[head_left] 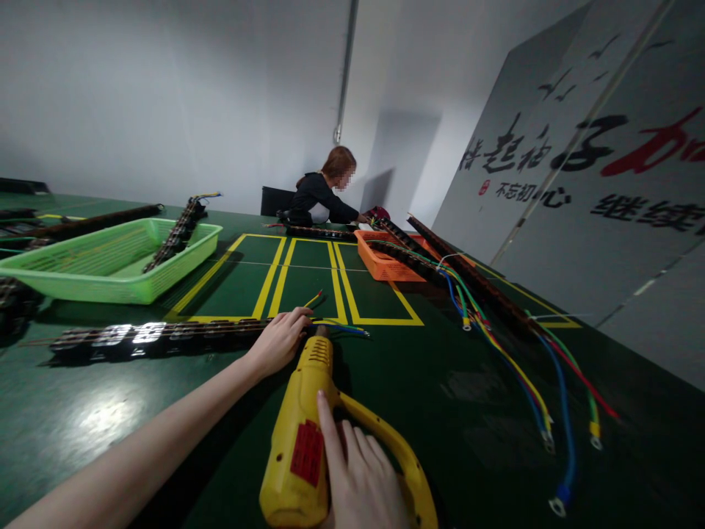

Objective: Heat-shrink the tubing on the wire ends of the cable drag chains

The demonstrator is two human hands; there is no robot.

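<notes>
My right hand [360, 477] grips a yellow heat gun [302, 433] with a red label, its nozzle pointing away from me toward the end of a long dark chain-like strip [148, 336] lying on the green table. My left hand [280, 339] rests on the right end of that strip, fingers curled over it. Coloured wires [341, 327], yellow and blue among them, stick out from under the left hand just beyond the nozzle.
A green tray [110, 261] with another strip stands at back left. An orange tray [385, 264] and more strips with long coloured wires [529, 382] lie to the right. Yellow tape lines [308, 286] mark the table. A person [322, 197] sits at the far end.
</notes>
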